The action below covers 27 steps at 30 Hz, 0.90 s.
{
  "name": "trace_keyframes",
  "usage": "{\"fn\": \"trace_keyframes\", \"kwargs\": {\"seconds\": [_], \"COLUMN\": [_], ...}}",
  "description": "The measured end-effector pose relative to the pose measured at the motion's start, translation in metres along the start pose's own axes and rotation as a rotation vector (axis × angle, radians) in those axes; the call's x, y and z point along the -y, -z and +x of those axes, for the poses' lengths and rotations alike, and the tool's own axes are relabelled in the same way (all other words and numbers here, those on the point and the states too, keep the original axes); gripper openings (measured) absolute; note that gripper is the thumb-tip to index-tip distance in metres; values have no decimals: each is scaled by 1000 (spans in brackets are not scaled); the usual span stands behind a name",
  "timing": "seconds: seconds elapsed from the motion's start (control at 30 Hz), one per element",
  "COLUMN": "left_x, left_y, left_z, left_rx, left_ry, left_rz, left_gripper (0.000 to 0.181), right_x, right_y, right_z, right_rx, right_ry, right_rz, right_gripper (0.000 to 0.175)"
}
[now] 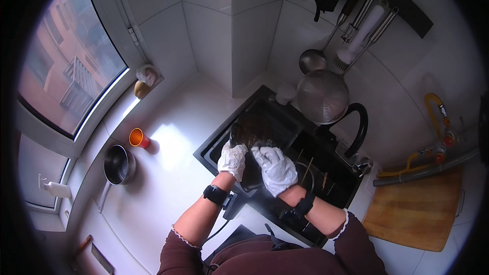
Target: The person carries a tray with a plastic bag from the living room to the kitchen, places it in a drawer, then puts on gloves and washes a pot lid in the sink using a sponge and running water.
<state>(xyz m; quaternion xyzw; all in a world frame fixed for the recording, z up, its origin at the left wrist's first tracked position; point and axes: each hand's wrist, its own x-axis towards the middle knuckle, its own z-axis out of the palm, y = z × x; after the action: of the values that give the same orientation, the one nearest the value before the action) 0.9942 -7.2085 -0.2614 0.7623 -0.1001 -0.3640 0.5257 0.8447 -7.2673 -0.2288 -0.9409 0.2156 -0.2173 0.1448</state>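
Note:
Both hands wear white disposable gloves and are over the black sink unit [263, 95]. At the near edge of a dark brown, wet-looking mass [254, 128] is my left hand [232, 160], its fingers around a dark rim or edge there. My right hand [276, 168] is beside it, fingers curled, near the same mass; its fingertips are partly hidden. What the dark mass is, I cannot tell. A dark container [252, 175] shows between the hands. Right of my right hand, thin sticks [308, 170] stand out of a round metal-rimmed vessel in the basin.
On the white counter left are an orange cup [140, 138] and a saucepan [120, 165]. A black faucet [363, 122] rises behind the basin. A strainer [323, 97] and ladle [312, 61] hang on the tiled wall. A wooden cutting board [414, 210] lies at right; a cleaver [102, 259], lower left.

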Motion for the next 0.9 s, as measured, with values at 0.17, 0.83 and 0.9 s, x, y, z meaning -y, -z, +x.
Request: {"fn": "trace_keyframes", "kwargs": {"seconds": [0.17,0.83,0.9], "left_x": [-7,-13,-8], "left_y": [5,13,12], "left_z": [5,7,9], "left_rx": [69,62,19], "left_ry": [-51,-418,-309], "left_rz": [-145,893,641], "left_gripper": [32,33,32], "right_x": [10,-20,-16], "right_y": [6,-10,-9], "right_z": [-22,20,11], "right_rx": [24,125,60], "right_ry": [240,-46,7], "right_rz": [-92,-83,-96], "right_gripper": [37,51,49]}}
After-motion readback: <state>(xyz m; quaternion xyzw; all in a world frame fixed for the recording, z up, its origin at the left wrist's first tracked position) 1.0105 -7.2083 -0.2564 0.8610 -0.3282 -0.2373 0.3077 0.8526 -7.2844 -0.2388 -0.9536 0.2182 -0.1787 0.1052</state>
